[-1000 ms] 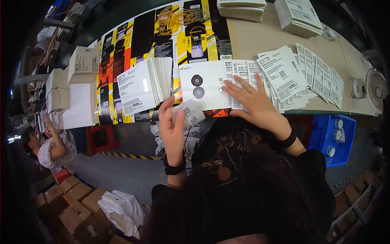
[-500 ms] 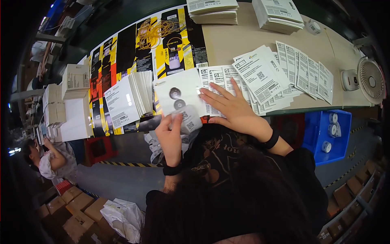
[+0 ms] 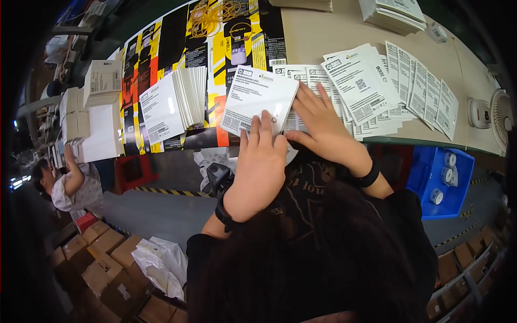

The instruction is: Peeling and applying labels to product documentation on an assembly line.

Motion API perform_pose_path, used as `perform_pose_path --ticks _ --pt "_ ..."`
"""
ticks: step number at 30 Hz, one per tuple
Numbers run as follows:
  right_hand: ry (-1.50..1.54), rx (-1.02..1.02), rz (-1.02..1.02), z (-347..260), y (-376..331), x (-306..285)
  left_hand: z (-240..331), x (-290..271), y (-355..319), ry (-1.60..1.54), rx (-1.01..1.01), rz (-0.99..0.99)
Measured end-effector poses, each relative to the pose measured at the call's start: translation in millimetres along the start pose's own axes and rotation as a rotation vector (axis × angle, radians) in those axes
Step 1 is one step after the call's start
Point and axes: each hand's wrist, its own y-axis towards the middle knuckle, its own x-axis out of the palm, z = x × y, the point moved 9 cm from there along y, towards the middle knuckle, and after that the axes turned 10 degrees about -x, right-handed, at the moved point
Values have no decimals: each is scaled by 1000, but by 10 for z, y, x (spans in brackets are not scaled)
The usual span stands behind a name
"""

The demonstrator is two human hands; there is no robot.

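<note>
A flat white printed packet (image 3: 256, 97) lies tilted near the table's front edge, its text side up. My left hand (image 3: 258, 167) rests on its lower part with outstretched fingers. To the right, my right hand (image 3: 328, 132) is open, fingers apart, its fingertips at the packet's right edge. Similar packets (image 3: 361, 86) are fanned out beyond my right hand. More of them stand in a leaning row (image 3: 161, 107) to the left. Whether the packet is a card or a thin box, I cannot tell.
Yellow rubber bands (image 3: 212, 19) lie on printed black-and-yellow sheets (image 3: 237, 40). Stacked packets (image 3: 393, 13) stand at the back right, near a small fan (image 3: 501, 118). A blue bin (image 3: 431, 180) holds label rolls. Another person (image 3: 70, 183) is at far left; cartons (image 3: 107, 253) lie behind.
My left hand has let go of a small white label piece and now lies flat on the packet. Printed text shows where two dark circles showed. The whole view has shifted.
</note>
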Motion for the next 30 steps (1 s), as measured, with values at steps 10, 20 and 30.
perform_pose_path --ticks 10,20,30 --pt "14 71 13 41 68 -33 -1016 230 197 -670 -258 136" --pt "-63 -35 -67 71 347 244 -1208 451 140 -785 -469 56" --pt "-138 11 -61 281 145 315 -1166 631 153 -638 -393 76"
